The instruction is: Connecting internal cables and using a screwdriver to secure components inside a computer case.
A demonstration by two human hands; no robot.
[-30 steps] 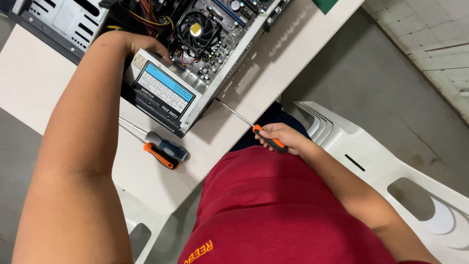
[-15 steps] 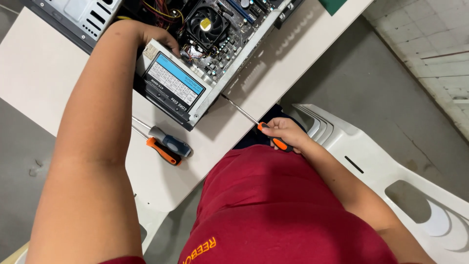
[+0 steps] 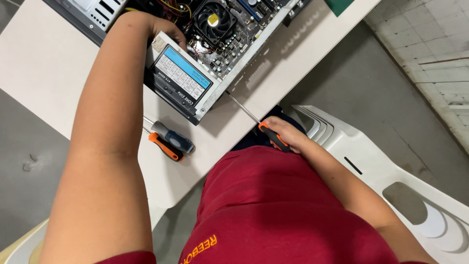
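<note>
The left hand (image 3: 163, 30) reaches far across the table (image 3: 44, 63) into the open computer case (image 3: 234, 73), which lies along the table's far edge. Its fingers (image 3: 177, 38) are curled down over the far corner of the power supply (image 3: 178, 73), a grey metal box with a blue label that sits in the case's near corner; they press on the box's top edge, closed around that corner rather than spread. How far the thumb wraps cannot be told, since the wrist hides it.

Near the table's front edge, just right of the left forearm, 2 screwdrivers lie side by side and touching: one with a grey and blue handle (image 3: 173, 138), one with an orange and black handle (image 3: 166, 147). Their shafts point left and run under the arm.

Farther right inside the case sit a black cooling fan (image 3: 212, 20) and the green circuit board (image 3: 239, 39) around it.

At the front edge of the table, the right hand (image 3: 286, 134) is wrapped tight around a third screwdriver (image 3: 261, 124), fingers fully closed on its orange and black handle. The thin metal shaft slants up and left over the table, its tip close to the case's near side wall. To the right stands a white plastic chair (image 3: 371, 166) on the grey floor.
</note>
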